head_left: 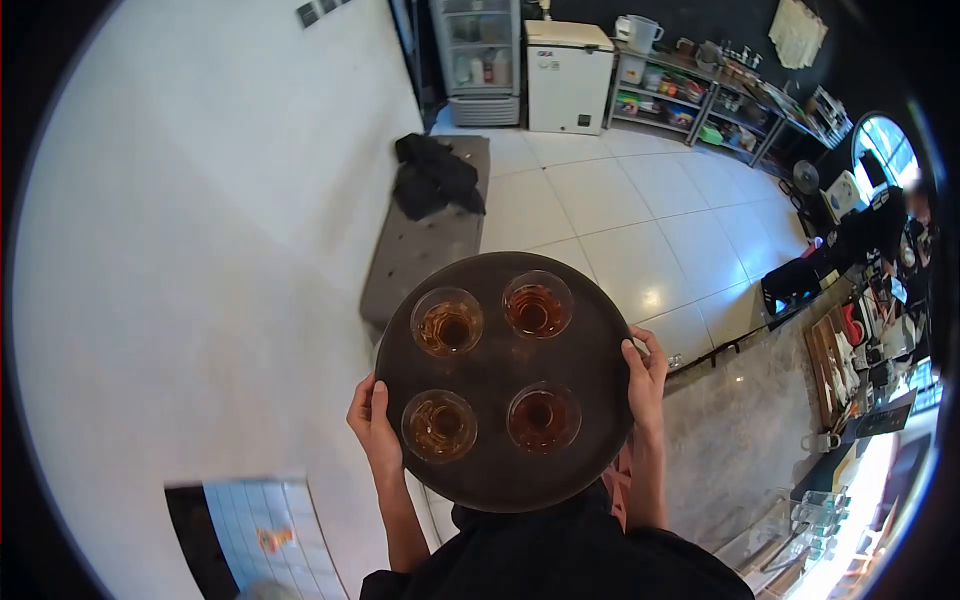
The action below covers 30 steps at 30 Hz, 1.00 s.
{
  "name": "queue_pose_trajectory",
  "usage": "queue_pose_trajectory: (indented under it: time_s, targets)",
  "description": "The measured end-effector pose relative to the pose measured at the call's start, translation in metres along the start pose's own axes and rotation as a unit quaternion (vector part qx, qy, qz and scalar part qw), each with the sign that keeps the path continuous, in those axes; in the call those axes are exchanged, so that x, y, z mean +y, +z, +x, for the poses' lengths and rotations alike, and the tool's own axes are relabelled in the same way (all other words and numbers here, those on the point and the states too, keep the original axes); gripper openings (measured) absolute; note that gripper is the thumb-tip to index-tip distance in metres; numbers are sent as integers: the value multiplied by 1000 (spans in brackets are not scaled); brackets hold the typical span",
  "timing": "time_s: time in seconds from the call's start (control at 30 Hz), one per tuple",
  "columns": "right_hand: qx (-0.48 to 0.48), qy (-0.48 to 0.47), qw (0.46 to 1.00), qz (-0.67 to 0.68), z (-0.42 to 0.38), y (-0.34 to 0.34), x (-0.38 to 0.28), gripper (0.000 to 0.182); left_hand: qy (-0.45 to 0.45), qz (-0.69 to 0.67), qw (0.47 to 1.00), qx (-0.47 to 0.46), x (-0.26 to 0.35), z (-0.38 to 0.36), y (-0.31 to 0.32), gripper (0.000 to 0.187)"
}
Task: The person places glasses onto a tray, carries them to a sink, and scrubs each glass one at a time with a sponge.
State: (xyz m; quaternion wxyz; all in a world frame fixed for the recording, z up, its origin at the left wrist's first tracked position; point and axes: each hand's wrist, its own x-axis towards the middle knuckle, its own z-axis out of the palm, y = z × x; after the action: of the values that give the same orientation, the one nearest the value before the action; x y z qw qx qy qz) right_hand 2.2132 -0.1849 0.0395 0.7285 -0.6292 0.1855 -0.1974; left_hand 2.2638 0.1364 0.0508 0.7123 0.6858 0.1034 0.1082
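We carry a round dark tray [500, 480] level in front of our chest; our left hand [372, 420] clamps its left edge with the thumb hooked over the rim, and our right hand [645, 372] grips the right edge the same way, fingers closed around the rim; the two holds sit opposite each other, which we judge keeps the load balanced. Four glasses stand upright on the tray in a square, apart from one another and in from the rim, likely so none tips off: one glass [447, 322] at the far left, one [537, 305] at the far right, one [438, 425] at the near left, one [543, 418] at the near right; each holds amber liquid. Ahead on the tiled floor a grey bench [425, 250] runs along the white wall with black cloth [435, 175] heaped at its far end; beyond stands a white freezer [568, 75], whose small label is too blurred to read; no other writing is legible.
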Motion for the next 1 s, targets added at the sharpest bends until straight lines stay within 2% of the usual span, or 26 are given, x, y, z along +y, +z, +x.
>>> queue_pose_trajectory:
  time_s: [0.27, 0.33, 0.43, 0.57, 0.77, 0.83, 0.9, 1.0]
  targets:
    - [100, -31, 994, 10, 212, 5, 7, 24, -27, -33, 996, -78, -19, 175, 182, 28]
    - [84, 19, 996, -15, 263, -2, -3, 22, -41, -68, 994, -73, -23, 207, 227, 28]
    - [89, -16, 996, -14, 345, -11, -5, 22, -32, -54, 995, -81, -30, 256, 291, 27]
    - [107, -7, 994, 14, 449, -20, -1, 21, -17, -59, 992, -110, -37, 329, 381, 27]
    - [150, -19, 989, -2, 604, -61, -5, 20, -7, -51, 987, -152, -35, 417, 544, 27]
    - [177, -14, 984, 2, 655, -73, -13, 20, -17, -51, 985, -161, -35, 450, 603, 27]
    - [195, 15, 979, -60, 700, -97, -27, 20, -55, -78, 980, -172, -37, 471, 663, 27]
    - [227, -1, 974, -13, 760, -132, -32, 20, -33, -36, 973, -224, -47, 509, 743, 27]
